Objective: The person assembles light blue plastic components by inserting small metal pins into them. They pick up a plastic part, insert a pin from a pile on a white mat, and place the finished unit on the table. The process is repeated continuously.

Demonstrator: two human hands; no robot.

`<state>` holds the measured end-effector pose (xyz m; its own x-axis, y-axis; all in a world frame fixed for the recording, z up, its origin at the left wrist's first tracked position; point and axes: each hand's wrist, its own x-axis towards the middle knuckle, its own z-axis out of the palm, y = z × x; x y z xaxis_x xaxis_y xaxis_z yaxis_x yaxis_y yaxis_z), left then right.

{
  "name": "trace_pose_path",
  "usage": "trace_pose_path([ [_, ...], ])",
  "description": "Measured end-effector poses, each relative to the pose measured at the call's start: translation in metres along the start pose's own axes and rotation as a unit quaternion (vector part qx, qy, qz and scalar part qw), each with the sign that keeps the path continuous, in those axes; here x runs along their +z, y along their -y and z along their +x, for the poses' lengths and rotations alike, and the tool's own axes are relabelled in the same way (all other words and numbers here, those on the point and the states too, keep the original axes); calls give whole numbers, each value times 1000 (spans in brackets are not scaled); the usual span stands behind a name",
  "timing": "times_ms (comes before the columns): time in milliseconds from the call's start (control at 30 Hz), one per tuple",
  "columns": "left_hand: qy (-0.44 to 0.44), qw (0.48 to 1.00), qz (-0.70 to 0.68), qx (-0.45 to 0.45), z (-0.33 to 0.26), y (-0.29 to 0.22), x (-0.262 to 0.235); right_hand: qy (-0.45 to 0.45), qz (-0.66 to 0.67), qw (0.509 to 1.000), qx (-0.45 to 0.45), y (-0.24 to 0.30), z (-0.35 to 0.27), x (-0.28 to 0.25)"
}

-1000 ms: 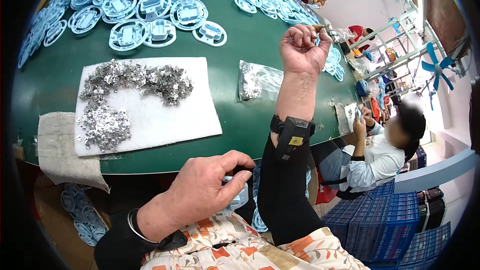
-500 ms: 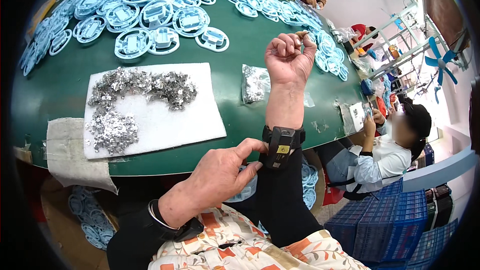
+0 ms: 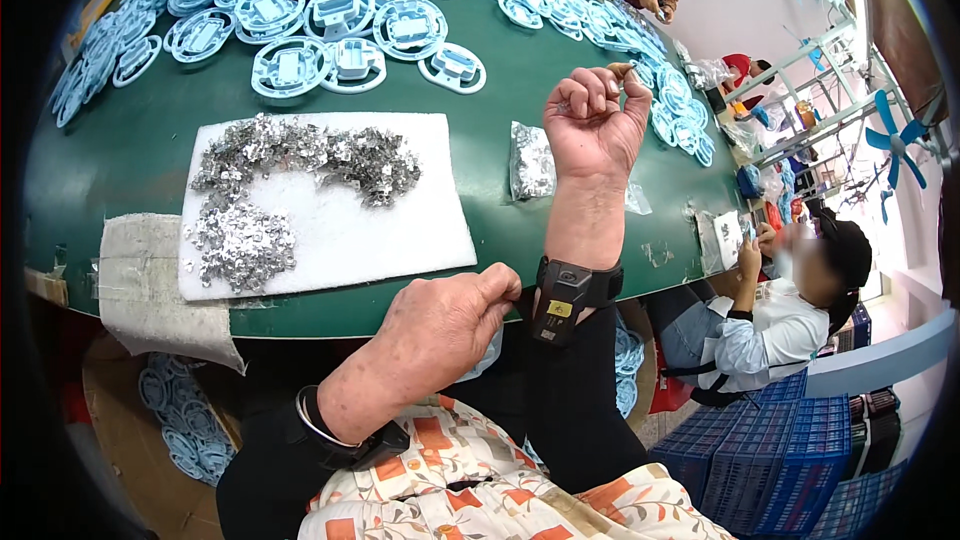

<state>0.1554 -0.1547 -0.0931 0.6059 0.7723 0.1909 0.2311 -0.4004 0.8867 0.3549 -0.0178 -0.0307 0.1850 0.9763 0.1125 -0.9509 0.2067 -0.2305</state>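
My right hand (image 3: 597,130) is raised over the green table, palm up, fingers curled inward with nothing visible in them. On that wrist sits a black strapped device (image 3: 565,300) with a yellow label, at the edge of the black sleeve. My left hand (image 3: 440,320) is closed, thumb and forefinger pressed together, a short gap to the left of the device; no object shows between them. Another black band (image 3: 375,448) circles the left wrist. A clear bag of small metal parts (image 3: 531,162) lies beside my right forearm. Beyond my left hand is a white foam sheet (image 3: 400,240) bearing small metal parts (image 3: 240,245).
Many light-blue round plastic parts (image 3: 410,28) cover the table's far side. A cloth (image 3: 150,260) hangs over the near edge. More blue parts (image 3: 185,425) fill a cardboard box below. A person (image 3: 780,315) sits at right near stacked blue crates (image 3: 760,450); others work farther back.
My left hand has drawn back from the wrist device, its forefinger and thumb coming together. The right hand stays raised and curled. The whole view has shifted slightly.
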Motion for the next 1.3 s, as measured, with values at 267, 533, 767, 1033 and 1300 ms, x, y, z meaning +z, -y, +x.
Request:
trace_pose_path([
  [267,79,996,15,-42,5,-15,4,7,-22,1000,-2,-11,-8,17],
  [533,-8,964,-196,-182,-19,-6,-47,41,-301,951,61,-16,-61,17],
  [767,-126,948,-231,-179,-40,24,-85,82,-642,757,88,-25,-145,5],
  [1033,-189,953,-159,-176,-44,40,-72,223,-789,572,-37,-54,-157,-3],
  [1300,-196,926,-265,-183,-45,46,-72,106,-701,697,107,-54,-162,-12],
])
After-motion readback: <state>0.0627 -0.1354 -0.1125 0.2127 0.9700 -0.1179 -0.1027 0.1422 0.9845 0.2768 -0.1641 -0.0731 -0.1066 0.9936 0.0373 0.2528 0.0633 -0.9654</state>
